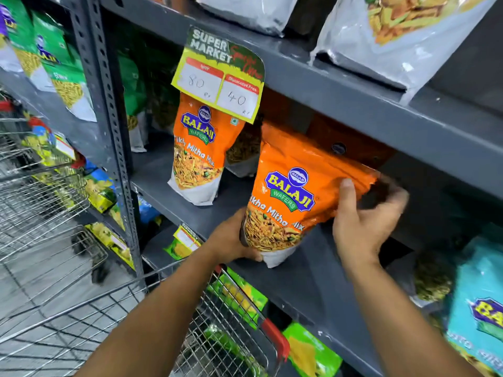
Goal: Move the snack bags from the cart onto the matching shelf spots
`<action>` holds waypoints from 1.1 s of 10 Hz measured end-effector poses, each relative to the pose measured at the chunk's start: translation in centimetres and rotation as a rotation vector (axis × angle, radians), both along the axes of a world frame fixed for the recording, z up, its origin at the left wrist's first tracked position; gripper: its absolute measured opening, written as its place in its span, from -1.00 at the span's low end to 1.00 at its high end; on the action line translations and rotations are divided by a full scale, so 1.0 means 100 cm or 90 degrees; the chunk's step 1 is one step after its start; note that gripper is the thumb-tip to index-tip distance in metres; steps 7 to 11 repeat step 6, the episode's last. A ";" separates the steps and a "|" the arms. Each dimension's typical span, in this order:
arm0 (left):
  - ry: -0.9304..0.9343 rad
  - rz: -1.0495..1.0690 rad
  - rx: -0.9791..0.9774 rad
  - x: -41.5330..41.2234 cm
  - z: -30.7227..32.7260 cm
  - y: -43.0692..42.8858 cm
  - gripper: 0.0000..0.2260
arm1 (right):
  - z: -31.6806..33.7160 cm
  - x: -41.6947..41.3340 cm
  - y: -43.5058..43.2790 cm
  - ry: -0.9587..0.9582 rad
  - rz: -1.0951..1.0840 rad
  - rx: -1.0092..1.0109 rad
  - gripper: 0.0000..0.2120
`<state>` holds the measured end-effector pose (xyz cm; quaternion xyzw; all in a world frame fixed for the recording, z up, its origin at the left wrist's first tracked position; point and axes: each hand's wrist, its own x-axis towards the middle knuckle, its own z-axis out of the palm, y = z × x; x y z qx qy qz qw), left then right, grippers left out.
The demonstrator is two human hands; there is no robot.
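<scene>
Nearest me, the wire cart (pixel 231 336) sits below my forearms. My left hand (pixel 231 240) cups the bottom corner of the orange snack bag (pixel 294 197); my right hand (pixel 362 224) closes on its upper edge, thumb in front. Tilted, its base touches the shelf (pixel 313 273). It looks light, crinkly, slippery; I judge the edges are safest, sparing the brittle contents. Behind stands a matching bag (pixel 198 156) under a price tag (pixel 220 74).

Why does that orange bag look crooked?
The orange bag leans right because the left hand and right hand are holding it, not yet stood on the shelf. Its twin stands straighter.
</scene>
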<state>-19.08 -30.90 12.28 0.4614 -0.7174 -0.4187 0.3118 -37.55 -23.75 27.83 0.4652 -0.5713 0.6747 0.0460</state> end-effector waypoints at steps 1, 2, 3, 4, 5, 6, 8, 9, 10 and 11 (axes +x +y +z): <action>-0.023 -0.002 -0.015 0.001 -0.001 -0.002 0.04 | 0.041 0.014 -0.018 0.543 -0.156 0.183 -0.58; -0.018 -0.004 -0.014 0.000 -0.001 -0.004 0.05 | 0.071 0.023 -0.038 0.658 -0.059 0.433 -0.57; -0.005 -0.012 -0.009 0.000 -0.004 -0.003 0.04 | 0.079 0.027 -0.050 0.573 0.065 0.532 -0.63; -0.017 -0.015 -0.006 0.000 -0.003 -0.004 0.06 | 0.069 0.029 -0.041 0.583 -0.003 0.436 -0.56; 0.071 -0.040 0.040 0.004 0.000 -0.007 0.16 | 0.041 0.017 0.002 0.612 -0.132 0.258 -0.47; 0.133 0.024 0.056 0.006 0.002 0.009 0.25 | 0.009 0.000 0.042 0.614 -0.061 0.215 -0.50; 0.133 0.024 0.056 0.006 0.002 0.009 0.25 | 0.009 0.000 0.042 0.614 -0.061 0.215 -0.50; 0.133 0.024 0.056 0.006 0.002 0.009 0.25 | 0.009 0.000 0.042 0.614 -0.061 0.215 -0.50; 0.133 0.024 0.056 0.006 0.002 0.009 0.25 | 0.009 0.000 0.042 0.614 -0.061 0.215 -0.50; 0.133 0.024 0.056 0.006 0.002 0.009 0.25 | 0.009 0.000 0.042 0.614 -0.061 0.215 -0.50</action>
